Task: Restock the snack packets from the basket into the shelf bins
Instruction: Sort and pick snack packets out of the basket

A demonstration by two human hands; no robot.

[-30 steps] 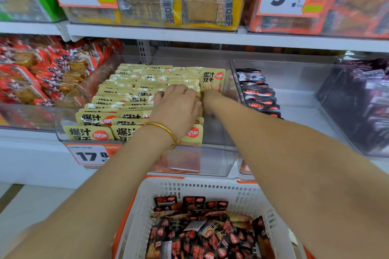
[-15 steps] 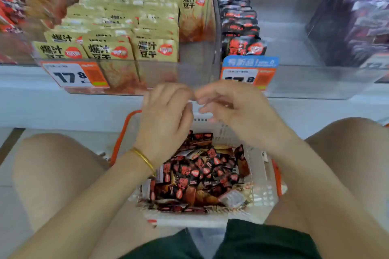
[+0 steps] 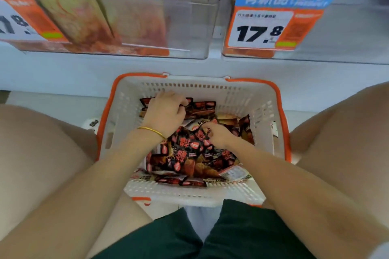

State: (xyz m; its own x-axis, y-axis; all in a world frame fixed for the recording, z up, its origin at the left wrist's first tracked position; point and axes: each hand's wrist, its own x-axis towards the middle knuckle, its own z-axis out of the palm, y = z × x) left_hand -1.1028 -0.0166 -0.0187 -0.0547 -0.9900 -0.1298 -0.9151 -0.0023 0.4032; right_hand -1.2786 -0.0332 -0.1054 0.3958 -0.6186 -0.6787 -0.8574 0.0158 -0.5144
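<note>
Black packets [image 3: 190, 150] in basket [image 3: 261, 99], clear bins [image 3: 189, 25] above, knees [image 3: 37, 153] flanking

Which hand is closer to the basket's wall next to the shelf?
Left. The left hand grips snack packets right beside the basket's far wall; the right hand pinches a packet nearer the middle, farther from that wall.

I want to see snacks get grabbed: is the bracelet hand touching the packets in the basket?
Touching. The head view shows the left hand curled onto the dark packets in the basket, no gap.
</note>
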